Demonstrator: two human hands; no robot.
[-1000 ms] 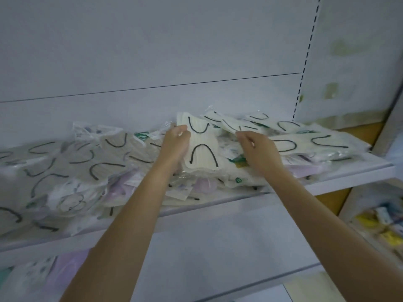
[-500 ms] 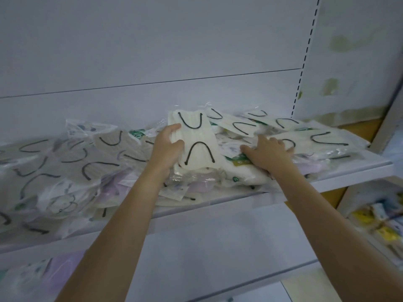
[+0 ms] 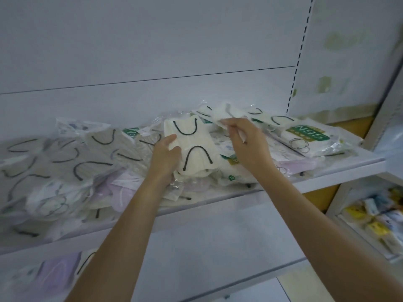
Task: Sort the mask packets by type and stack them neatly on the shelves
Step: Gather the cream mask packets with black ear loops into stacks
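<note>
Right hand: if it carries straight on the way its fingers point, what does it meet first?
The right hand points up-left toward the back and seems to pinch a white mask packet there. Beyond it, probably the back panel; depth unclear.

Glossy clear plastic mask packets (image 3: 196, 147), matt white shelf (image 3: 327, 171)

One wide-angle head-worn camera faces forward at the shelf (image 3: 357, 159), close, viewing its top surface from slightly above.
</note>
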